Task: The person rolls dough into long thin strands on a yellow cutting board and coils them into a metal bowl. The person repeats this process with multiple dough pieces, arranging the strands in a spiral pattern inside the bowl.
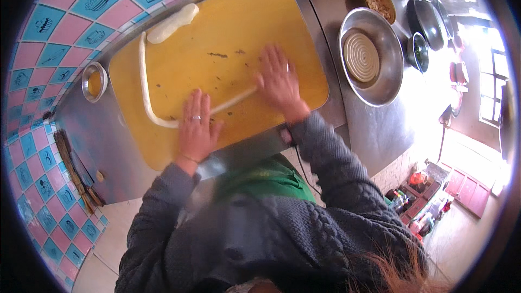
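Observation:
A long white dough rope (pixel 144 78) lies on the yellow board (pixel 293 27). It runs down the board's left part, bends, and goes under my left hand toward my right hand. My left hand (pixel 196 127) rests flat on the rope, fingers stretched out and a ring on one of them. Farther right, my right hand (pixel 279 78) lies palm down with fingers extended, at the rope's thinner end. Between the hands the rope is thin and straight; what lies under the palms is hidden. A thicker dough piece (pixel 172 24) sits at the board's far left.
Right of the board stands a steel basin (pixel 393 78) with a coiled dough spiral (pixel 361 57). Behind it are a bowl of brownish food (pixel 378 1) and a bowl with something green (pixel 418 52). A small metal bowl (pixel 94 82) holds yellow liquid at left. Dark flecks dot the board.

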`<control>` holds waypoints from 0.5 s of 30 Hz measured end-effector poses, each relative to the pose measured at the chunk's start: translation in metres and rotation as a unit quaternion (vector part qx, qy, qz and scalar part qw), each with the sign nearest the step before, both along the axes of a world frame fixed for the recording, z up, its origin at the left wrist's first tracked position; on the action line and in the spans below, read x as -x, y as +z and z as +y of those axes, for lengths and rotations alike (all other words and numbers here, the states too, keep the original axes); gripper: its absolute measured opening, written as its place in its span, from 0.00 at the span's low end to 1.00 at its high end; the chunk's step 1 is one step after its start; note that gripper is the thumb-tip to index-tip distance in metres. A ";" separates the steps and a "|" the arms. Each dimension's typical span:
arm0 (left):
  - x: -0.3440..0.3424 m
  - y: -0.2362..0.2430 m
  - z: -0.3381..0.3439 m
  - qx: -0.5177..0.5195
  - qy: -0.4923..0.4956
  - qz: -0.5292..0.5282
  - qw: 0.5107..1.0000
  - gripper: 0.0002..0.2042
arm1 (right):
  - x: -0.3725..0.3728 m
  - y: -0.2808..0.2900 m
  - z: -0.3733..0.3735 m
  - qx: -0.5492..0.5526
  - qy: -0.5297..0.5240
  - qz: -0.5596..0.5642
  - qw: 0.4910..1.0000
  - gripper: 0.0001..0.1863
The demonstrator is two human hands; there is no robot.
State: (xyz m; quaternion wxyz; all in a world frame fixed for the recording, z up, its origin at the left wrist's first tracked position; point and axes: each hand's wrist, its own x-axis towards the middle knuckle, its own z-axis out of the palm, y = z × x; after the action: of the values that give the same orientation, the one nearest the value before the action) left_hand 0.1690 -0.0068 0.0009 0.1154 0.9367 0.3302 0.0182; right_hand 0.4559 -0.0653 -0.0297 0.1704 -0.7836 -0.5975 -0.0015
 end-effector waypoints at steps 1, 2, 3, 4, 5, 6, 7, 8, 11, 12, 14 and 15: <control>-0.006 -0.001 0.008 -0.006 -0.008 -0.039 0.999 0.34 | -0.011 -0.002 0.023 -0.004 -0.011 0.042 0.999 0.40; -0.010 -0.001 0.014 -0.016 -0.002 -0.048 0.999 0.34 | -0.017 0.000 0.035 -0.079 -0.013 0.049 0.996 0.39; -0.014 0.000 0.020 -0.039 0.014 -0.064 0.997 0.34 | -0.021 0.004 0.038 -0.012 -0.012 0.069 0.997 0.39; -0.015 0.001 0.023 -0.051 0.006 -0.086 0.995 0.32 | -0.020 0.011 0.029 0.016 -0.007 0.070 0.997 0.40; -0.015 0.003 0.024 -0.037 0.010 -0.067 0.997 0.32 | -0.015 0.019 0.011 0.010 0.009 0.063 0.998 0.40; -0.014 0.004 0.024 -0.041 0.008 -0.064 0.997 0.32 | -0.007 0.029 -0.017 0.071 0.009 0.051 0.996 0.40; -0.012 0.005 0.022 -0.051 0.008 -0.063 0.997 0.33 | 0.003 0.037 -0.047 0.097 0.023 0.033 0.994 0.41; -0.011 0.005 0.022 -0.050 0.008 -0.058 0.997 0.33 | 0.012 0.041 -0.070 0.122 0.021 0.037 0.992 0.42; -0.011 0.002 0.023 -0.060 0.002 -0.059 0.996 0.33 | 0.014 0.030 -0.077 0.132 -0.023 0.040 0.990 0.43; -0.013 0.000 0.026 -0.067 -0.003 -0.078 0.995 0.34 | 0.005 0.020 -0.055 0.119 -0.045 0.034 0.991 0.44; -0.017 -0.004 0.030 -0.069 0.005 -0.063 0.996 0.34 | -0.023 -0.003 0.008 -0.037 -0.077 0.014 0.996 0.40; -0.019 -0.005 0.032 -0.072 0.009 -0.062 0.995 0.34 | -0.039 -0.012 0.040 -0.025 -0.089 0.024 0.995 0.40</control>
State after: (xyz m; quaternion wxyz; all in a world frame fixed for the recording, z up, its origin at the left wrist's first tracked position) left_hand 0.1880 0.0255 -0.0040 0.0672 0.9365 0.3291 0.1009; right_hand 0.4944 -0.0250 -0.0417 0.2039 -0.8288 -0.5210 -0.0125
